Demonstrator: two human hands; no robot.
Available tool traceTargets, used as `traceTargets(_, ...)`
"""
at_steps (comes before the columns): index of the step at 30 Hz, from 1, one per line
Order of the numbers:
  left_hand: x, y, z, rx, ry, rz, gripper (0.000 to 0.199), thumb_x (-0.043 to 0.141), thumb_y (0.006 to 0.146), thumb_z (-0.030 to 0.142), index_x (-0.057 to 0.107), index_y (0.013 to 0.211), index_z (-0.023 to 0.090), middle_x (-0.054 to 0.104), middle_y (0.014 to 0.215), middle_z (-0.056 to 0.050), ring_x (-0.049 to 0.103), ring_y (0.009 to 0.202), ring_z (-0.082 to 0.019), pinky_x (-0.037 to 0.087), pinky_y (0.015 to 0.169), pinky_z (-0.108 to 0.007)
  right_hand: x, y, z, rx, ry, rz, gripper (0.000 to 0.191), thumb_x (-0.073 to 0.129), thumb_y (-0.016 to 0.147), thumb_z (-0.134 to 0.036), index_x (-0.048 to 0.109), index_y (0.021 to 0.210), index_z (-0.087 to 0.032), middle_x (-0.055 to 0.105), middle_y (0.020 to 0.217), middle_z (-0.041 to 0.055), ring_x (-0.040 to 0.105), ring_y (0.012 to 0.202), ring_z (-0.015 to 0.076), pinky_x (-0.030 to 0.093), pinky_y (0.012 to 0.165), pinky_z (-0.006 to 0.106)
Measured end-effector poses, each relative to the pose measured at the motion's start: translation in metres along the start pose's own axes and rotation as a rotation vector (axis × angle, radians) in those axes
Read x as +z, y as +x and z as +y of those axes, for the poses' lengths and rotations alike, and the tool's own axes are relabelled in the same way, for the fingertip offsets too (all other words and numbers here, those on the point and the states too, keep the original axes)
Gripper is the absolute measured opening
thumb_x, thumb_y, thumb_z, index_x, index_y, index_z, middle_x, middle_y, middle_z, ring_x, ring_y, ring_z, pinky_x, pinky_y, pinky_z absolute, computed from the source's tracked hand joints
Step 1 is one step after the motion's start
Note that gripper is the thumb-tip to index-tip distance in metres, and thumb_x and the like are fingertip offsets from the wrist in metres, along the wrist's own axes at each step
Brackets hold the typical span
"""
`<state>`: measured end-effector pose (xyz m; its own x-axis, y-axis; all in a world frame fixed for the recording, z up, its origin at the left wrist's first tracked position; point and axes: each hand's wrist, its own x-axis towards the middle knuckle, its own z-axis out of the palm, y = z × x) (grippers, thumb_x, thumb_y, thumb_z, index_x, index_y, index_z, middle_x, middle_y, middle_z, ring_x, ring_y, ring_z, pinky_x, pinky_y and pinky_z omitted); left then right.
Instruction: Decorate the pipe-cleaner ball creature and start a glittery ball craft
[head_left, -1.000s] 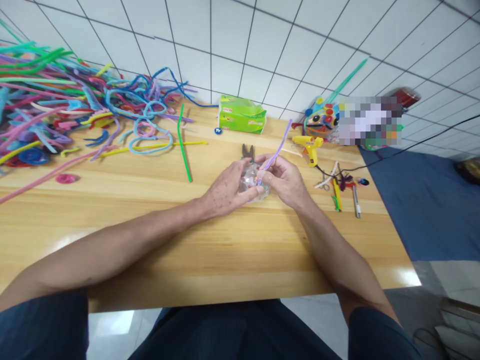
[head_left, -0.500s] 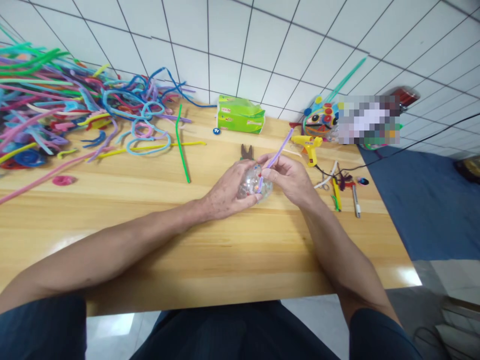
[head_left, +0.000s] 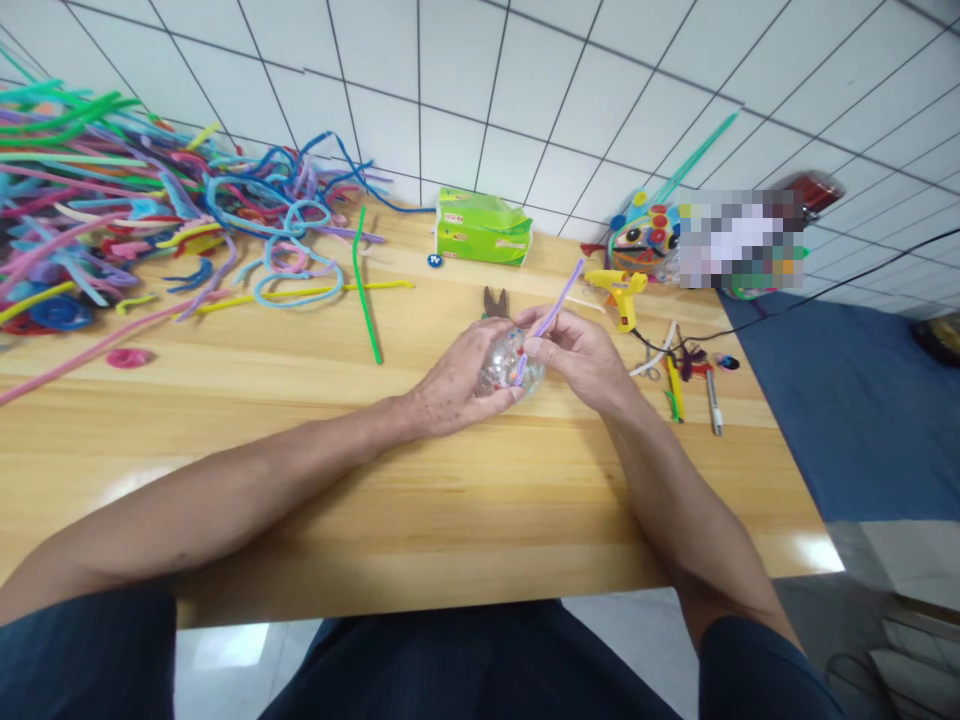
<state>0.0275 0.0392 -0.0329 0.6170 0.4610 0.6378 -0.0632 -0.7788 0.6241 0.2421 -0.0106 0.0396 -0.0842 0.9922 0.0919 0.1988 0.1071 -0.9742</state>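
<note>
A clear, rounded plastic piece (head_left: 498, 364) with small coloured bits on it is held over the middle of the table. My left hand (head_left: 466, 380) wraps round its left side, thumb along the near edge. With thumb and fingers pinched, my right hand (head_left: 576, 352) grips a purple pipe cleaner (head_left: 561, 296). Its lower end lies against the clear piece, while the upper end sticks up to the right. Whether that lower end is fixed there I cannot tell. Just behind my hands lies a dark brown, two-pronged thing (head_left: 495, 302), partly hidden.
Many coloured pipe cleaners (head_left: 150, 215) are heaped at the left; a green one (head_left: 367, 290) lies nearer. A green tissue pack (head_left: 482, 228) stands by the wall. To the right are a yellow glue gun (head_left: 619, 293) with a black cord, a decorated fish-like craft (head_left: 643, 240) and a pen (head_left: 714, 402).
</note>
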Motion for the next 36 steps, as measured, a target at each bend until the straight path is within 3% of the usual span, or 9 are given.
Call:
traceTargets(8,-0.002,0.0,0.003,-0.041,-0.061,-0.024,0.078,0.073,0.098,0.047,0.036,0.162,0.023,0.05,0.161,-0.023,0.051,0.152,-0.039,0.044,0.126,-0.063,0.002,0.002,0.011,0.016,0.024,0.006,0.036,0.091,0.08,-0.054,0.075,0.094,-0.025,0.076,0.122,0.0043,0.071,0.104,0.0213,0.061,0.095,0.037)
traceTargets(14,-0.015,0.009,0.014,-0.344,-0.143,-0.054,0.074,0.061,0.102,0.065,0.044,0.156,0.018,0.056,0.156,-0.023,0.057,0.145,-0.037,0.047,0.123,-0.059,0.004,0.003,0.011,0.025,0.01,0.026,0.044,0.093,0.077,-0.057,0.076,0.101,-0.024,0.077,0.105,0.0028,0.069,0.092,0.02,0.059,0.087,0.036)
traceTargets(17,-0.019,0.015,0.018,-0.437,-0.144,-0.101,0.077,0.065,0.098,0.069,0.049,0.153,0.017,0.06,0.154,-0.022,0.061,0.139,-0.038,0.049,0.119,-0.059,0.007,0.003,0.01,0.016,0.016,0.026,0.045,0.093,0.077,-0.057,0.076,0.102,-0.023,0.077,0.104,0.0027,0.069,0.092,0.0199,0.058,0.087,0.035)
traceTargets(24,-0.019,0.016,0.018,-0.397,-0.142,-0.104,0.068,0.07,0.097,0.059,0.055,0.148,0.017,0.068,0.142,-0.017,0.068,0.127,-0.033,0.056,0.111,-0.053,0.006,0.001,-0.001,0.03,0.008,0.014,0.046,0.092,0.078,-0.063,0.076,0.099,-0.025,0.078,0.106,0.0031,0.07,0.095,0.021,0.06,0.09,0.037)
traceTargets(29,-0.015,0.01,0.015,-0.26,-0.037,-0.081,0.067,0.073,0.095,0.053,0.054,0.149,0.018,0.065,0.147,-0.019,0.064,0.136,-0.036,0.052,0.118,-0.057,-0.004,0.001,-0.006,-0.009,0.006,0.044,0.048,0.093,0.075,-0.066,0.073,0.086,-0.023,0.078,0.113,0.0056,0.071,0.104,0.0236,0.06,0.094,0.039)
traceTargets(36,-0.012,0.007,0.01,-0.102,-0.045,-0.102,0.072,0.074,0.098,0.049,0.046,0.158,0.021,0.059,0.157,-0.021,0.058,0.146,-0.038,0.049,0.122,-0.06,0.0,0.002,0.001,0.041,0.045,0.004,0.048,0.093,0.075,-0.064,0.071,0.085,-0.023,0.077,0.116,0.0054,0.07,0.1,0.0209,0.059,0.091,0.036)
